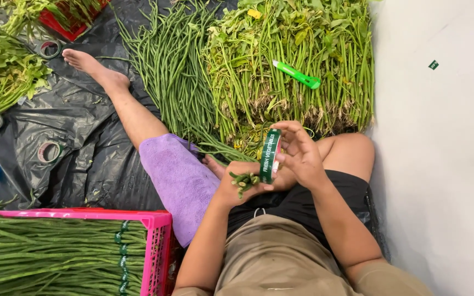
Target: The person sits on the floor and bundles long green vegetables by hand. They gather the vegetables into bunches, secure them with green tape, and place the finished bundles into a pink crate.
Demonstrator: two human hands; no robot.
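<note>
Hands: left hand clenched on a short bunch of green long-bean ends; right hand grasps a green printed tape roll, edge-on, long axis upright, just right of the bunch, touching.

Long beans lie left of the leafy greens; a cutter rests on the greens. A crate, lower left, holds bundled beans. Tape rolls lie on the floor sheet.
</note>
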